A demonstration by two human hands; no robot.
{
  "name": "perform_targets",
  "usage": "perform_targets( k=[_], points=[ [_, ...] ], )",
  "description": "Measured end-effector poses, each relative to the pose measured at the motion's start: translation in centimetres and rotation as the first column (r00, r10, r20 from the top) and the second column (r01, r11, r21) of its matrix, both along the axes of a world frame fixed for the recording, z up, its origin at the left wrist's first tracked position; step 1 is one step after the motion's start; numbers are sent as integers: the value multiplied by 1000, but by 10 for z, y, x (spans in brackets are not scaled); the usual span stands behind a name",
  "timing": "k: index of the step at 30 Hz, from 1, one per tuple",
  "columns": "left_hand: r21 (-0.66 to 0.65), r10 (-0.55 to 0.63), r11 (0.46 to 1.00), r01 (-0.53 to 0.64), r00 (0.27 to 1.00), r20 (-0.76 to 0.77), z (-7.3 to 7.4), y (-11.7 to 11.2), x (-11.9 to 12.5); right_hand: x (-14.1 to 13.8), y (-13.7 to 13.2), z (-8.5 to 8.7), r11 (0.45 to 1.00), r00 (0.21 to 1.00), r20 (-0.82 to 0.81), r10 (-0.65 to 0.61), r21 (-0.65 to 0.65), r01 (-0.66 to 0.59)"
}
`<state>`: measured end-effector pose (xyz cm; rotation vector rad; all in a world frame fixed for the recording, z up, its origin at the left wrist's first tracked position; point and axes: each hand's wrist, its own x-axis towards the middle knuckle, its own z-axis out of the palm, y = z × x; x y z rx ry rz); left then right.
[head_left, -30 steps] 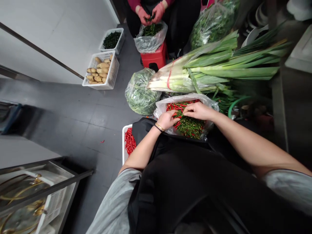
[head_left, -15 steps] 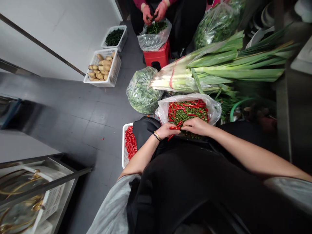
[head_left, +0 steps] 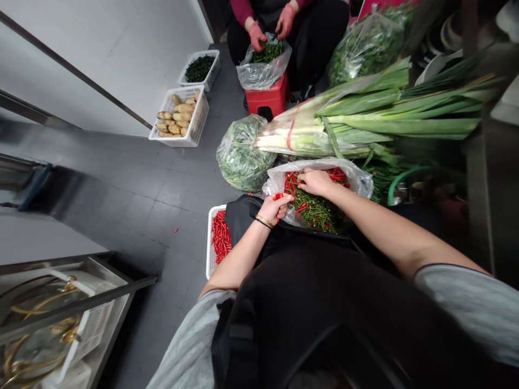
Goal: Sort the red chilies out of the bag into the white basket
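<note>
A clear plastic bag (head_left: 357, 178) of red chillies and green stems rests on my lap. My left hand (head_left: 274, 208) sits at the bag's near left edge, fingers curled round red chillies (head_left: 278, 196). Deeper in the bag, my right hand (head_left: 314, 181) lies on the pile with fingers bent down among the chillies; what it grips is hidden. A white basket (head_left: 211, 237) holding stemmed red chillies stands on the floor by my left knee.
A bundle of leeks (head_left: 365, 116) and a bag of greens (head_left: 243, 154) lie beyond the bag. Another person's gloved hands (head_left: 271, 27) work over a bag on a red stool (head_left: 265, 97). White baskets of ginger (head_left: 178, 116) and greens (head_left: 200, 67) stand by the wall. A metal cart (head_left: 60, 313) stands lower left.
My right hand has moved from the bag's near edge forward into the pile. My left hand has stayed at the left edge with chillies in it. The view shifted slightly.
</note>
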<state>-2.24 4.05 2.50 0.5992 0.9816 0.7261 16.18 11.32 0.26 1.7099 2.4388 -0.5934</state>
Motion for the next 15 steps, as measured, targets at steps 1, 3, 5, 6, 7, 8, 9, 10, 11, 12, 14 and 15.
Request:
perform_targets(
  k=[1, 3, 5, 6, 7, 8, 9, 10, 11, 12, 14, 15],
  points=[
    [2, 38, 999, -38, 998, -55, -2, 2, 4, 4, -4, 4, 998, 992, -117, -56, -22, 54],
    [33, 48, 998, -44, 991, -122, -4, 8, 12, 12, -13, 15, 972, 903, -375, -210, -183, 150],
    [60, -50, 996, 59, 990, -131, -4, 16, 16, 17, -23, 27, 904, 753, -550, -361, -406, 137],
    [69, -122, 989, 131, 985, -123, -4, 20, 17, 18, -28, 33, 871, 690, -598, -407, -481, 98],
    [73, -196, 976, 205, 974, -114, -3, 23, 18, 18, -32, 37, 854, 653, -628, -423, -517, 57],
    [76, -257, 961, 266, 960, -109, -2, 25, 18, 18, -35, 41, 860, 643, -649, -406, -510, 28],
    [73, -299, 949, 308, 948, -108, -1, 26, 17, 17, -37, 44, 888, 662, -660, -355, -459, 19],
    [61, -323, 942, 330, 941, -105, -1, 25, 17, 16, -39, 45, 932, 703, -655, -278, -362, 31],
    [38, -338, 939, 342, 937, -94, 0, 24, 17, 15, -40, 46, 972, 762, -621, -186, -228, 52],
    [7, -346, 938, 347, 935, -73, 0, 21, 17, 14, -41, 46, 995, 829, -549, -102, -73, 74],
    [-46, -336, 941, 335, 942, -8, -1, 16, 16, 14, -43, 42, 981, 944, -330, -13, 179, 76],
    [-53, -317, 946, 319, 948, 33, 0, 13, 15, 14, -45, 38, 971, 978, -209, -2, 233, 52]
  ],
)
